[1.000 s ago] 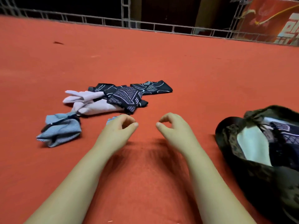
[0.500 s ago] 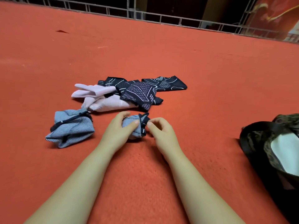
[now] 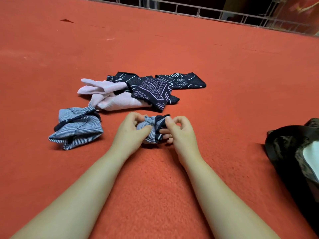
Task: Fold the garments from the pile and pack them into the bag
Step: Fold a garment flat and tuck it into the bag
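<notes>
A small blue-striped sock [image 3: 151, 131] with a dark cuff is bunched between my two hands on the red carpet. My left hand [image 3: 129, 133] grips its left side and my right hand [image 3: 179, 135] pinches the dark cuff. Just beyond lies the pile: pale pink socks [image 3: 110, 95], dark patterned socks [image 3: 151, 90] and, to the left, a second blue-striped sock [image 3: 77, 128]. The dark camouflage bag [image 3: 286, 149] stands open at the right edge, with a white item inside.
Red carpet [image 3: 224, 83] covers the whole surface. A metal railing [image 3: 198, 12] runs along its far edge. The bag is partly cut off by the right side of the view.
My empty hands came together on the small blue-striped sock and took hold of it. The view shifted left, so the bag now sits farther right.
</notes>
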### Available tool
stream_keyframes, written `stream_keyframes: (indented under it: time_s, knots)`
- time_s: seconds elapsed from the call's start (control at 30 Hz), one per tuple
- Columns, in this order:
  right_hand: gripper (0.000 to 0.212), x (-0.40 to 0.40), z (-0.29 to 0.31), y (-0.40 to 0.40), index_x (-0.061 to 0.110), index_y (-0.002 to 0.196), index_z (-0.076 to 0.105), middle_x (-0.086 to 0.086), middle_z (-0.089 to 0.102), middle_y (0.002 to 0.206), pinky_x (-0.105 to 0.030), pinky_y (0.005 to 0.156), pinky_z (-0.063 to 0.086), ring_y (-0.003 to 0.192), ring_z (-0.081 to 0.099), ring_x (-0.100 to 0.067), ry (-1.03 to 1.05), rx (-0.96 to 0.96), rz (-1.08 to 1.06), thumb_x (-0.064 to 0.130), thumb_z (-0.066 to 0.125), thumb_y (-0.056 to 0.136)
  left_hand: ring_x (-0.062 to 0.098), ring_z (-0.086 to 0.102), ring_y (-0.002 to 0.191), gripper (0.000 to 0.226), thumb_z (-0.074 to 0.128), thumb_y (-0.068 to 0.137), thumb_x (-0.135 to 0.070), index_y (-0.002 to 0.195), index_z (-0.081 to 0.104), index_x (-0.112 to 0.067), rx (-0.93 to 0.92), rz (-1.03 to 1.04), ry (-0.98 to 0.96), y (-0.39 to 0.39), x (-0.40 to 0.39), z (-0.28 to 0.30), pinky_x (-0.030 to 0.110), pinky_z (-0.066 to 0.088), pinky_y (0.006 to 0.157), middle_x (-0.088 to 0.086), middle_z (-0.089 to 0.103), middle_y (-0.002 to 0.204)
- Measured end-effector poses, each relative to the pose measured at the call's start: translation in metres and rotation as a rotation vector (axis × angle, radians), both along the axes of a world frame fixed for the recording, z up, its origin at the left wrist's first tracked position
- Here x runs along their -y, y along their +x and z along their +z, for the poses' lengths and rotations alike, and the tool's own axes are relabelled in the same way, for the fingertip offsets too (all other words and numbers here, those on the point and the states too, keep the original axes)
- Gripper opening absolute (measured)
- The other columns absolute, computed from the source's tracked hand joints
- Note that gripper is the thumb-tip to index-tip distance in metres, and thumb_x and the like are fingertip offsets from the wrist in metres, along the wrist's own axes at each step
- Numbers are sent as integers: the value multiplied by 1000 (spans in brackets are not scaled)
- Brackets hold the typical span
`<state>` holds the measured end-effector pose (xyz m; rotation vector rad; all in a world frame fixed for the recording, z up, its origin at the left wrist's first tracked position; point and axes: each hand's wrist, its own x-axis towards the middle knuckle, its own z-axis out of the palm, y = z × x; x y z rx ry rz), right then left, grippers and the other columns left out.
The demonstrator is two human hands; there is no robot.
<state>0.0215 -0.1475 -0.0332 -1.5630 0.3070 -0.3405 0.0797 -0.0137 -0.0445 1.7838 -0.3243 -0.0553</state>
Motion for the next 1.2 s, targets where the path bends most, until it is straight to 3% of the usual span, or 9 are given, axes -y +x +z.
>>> stream_keyframes:
  time_s: [0.13,0.23,0.33,0.47,0.7,0.8,0.9,1.0,1.2]
  knots:
    - [10,1,0,-1,16,86,53,-5,61,64,-13,43,38,44,51,0,-27,19,-10,16,62,90,4,57,97,21,74,73,-17,71,57,-29,127,-27,87,-2,1,1,19,41,90,-5,59,103]
    - [14,3,-2,1,17,79,53,-1,57,60,-17,47,38,45,48,-2,-70,31,-19,13,60,90,3,51,75,29,71,78,-7,68,57,-29,183,3,82,-3,1,4,16,41,72,-6,54,84]
    - [17,7,-2,1,19,77,52,2,53,61,-20,47,40,49,47,-4,-9,43,-63,11,57,91,7,50,59,24,61,85,-4,69,56,-20,-98,-29,-183,-4,-1,8,25,42,59,-3,56,67]
    - [23,10,-1,4,20,71,50,5,49,55,-22,43,36,47,43,-8,128,59,-144,4,51,87,10,63,62,24,46,92,-2,72,49,-15,-470,-99,-609,-5,1,14,30,53,71,1,66,66]
    - [26,13,4,3,21,72,47,8,55,59,-23,50,35,52,46,-7,252,40,-40,3,41,90,10,68,59,26,34,98,-8,89,60,-7,-673,-185,-893,-10,1,23,25,58,58,2,72,68]
    - [22,15,5,0,23,73,46,3,56,70,-23,53,39,62,50,-11,314,22,53,9,44,91,9,64,55,26,37,97,-8,90,62,-8,-707,-199,-857,-11,1,23,23,56,54,2,70,68]
    - [10,15,-1,0,24,81,51,-6,56,84,-34,60,45,70,56,-19,217,101,115,29,59,77,12,64,59,19,42,96,-5,84,58,-8,-573,-99,-695,-11,5,18,25,57,56,4,69,68]
    - [31,15,-6,1,38,101,61,3,65,105,-46,87,51,103,62,-32,17,193,109,47,65,72,4,60,54,22,46,95,-5,75,49,-12,-396,-79,-518,-13,9,15,24,54,63,-3,62,58]
    - [30,9,-1,5,13,80,62,-17,65,82,-45,73,47,76,56,-23,72,90,-62,42,66,75,13,53,64,23,55,88,0,70,54,-15,-228,-244,-301,-27,13,10,23,46,61,0,58,63]
